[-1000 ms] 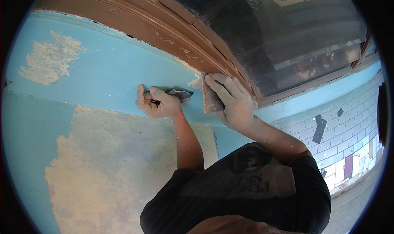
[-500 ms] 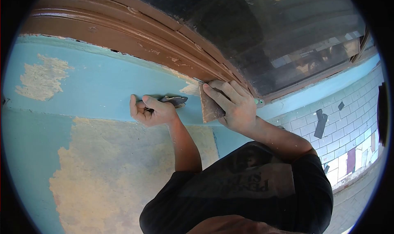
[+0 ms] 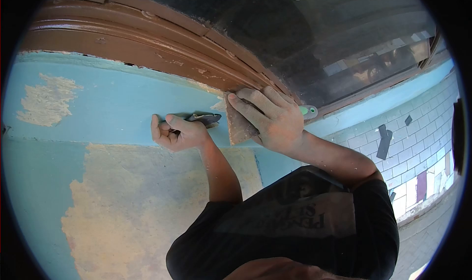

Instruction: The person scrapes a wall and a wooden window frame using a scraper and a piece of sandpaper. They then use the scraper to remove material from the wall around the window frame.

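Note:
My right hand [image 3: 278, 115] is closed round a wide scraper [image 3: 241, 125], its fingers spread over the stained blade. The green and grey handle end [image 3: 309, 112] sticks out behind the hand. The blade lies against the blue wall [image 3: 118, 96], beside a bare pale patch [image 3: 218, 104] just below the brown window frame [image 3: 162, 51]. To the left, my left hand [image 3: 182, 132] is closed, palm side up, with a dark folded piece of sandpaper [image 3: 206, 119] in its grip. That hand is apart from the scraper.
Dark glass [image 3: 314, 49] fills the window above the frame. Paint is gone from a patch [image 3: 49, 98] at left and from a large beige area [image 3: 147, 196] lower down. At right, dark grey strips [image 3: 383, 142] lie on the tiled floor [image 3: 418, 142].
My right hand and the scraper have slid left along the frame, and more of the handle shows. My left hand has shifted slightly left, still holding the sandpaper.

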Demonstrator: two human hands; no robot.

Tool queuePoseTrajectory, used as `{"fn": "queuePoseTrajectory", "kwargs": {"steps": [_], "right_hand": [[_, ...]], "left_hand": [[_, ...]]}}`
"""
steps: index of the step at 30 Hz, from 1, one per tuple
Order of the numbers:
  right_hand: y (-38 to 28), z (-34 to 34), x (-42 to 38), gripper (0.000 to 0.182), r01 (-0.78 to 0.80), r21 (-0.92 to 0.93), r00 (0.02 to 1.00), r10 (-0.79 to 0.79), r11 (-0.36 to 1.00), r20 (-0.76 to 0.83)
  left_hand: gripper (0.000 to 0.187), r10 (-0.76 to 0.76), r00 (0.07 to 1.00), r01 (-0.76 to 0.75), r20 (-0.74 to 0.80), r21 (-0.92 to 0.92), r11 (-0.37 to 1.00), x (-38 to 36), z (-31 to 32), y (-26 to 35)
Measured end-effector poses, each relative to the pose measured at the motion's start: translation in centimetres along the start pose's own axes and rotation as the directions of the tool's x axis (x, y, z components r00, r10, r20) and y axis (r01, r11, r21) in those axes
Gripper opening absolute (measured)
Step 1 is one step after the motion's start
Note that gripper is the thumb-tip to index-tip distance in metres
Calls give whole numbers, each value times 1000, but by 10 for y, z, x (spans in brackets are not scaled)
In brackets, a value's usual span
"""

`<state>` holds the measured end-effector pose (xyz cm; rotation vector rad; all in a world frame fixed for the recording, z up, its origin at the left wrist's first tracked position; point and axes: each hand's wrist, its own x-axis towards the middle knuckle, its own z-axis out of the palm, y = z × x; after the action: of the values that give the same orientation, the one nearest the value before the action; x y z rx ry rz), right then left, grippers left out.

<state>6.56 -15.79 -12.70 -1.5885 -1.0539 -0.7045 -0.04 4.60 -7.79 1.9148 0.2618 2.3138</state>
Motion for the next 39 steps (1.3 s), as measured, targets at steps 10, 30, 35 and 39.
{"fn": "queuePoseTrajectory", "kwargs": {"steps": [10,30,35,39], "right_hand": [[6,-4,-7,79,-14,53,998,11,998,57],[10,-1,4,76,35,125,999,-39,992,27],[-2,-3,21,73,-1,149,1000,4,989,-20],[6,1,6,72,26,157,999,-23,987,-22]], "left_hand": [[43,31,999,-30,-11,25,999,2,1,-1],[42,23,1000,-23,-17,27,999,2,-1,-4],[41,30,1000,-30,-6,-19,999,0,3,-1],[41,5,1000,-5,-14,-31,1000,1,2,0]]}}
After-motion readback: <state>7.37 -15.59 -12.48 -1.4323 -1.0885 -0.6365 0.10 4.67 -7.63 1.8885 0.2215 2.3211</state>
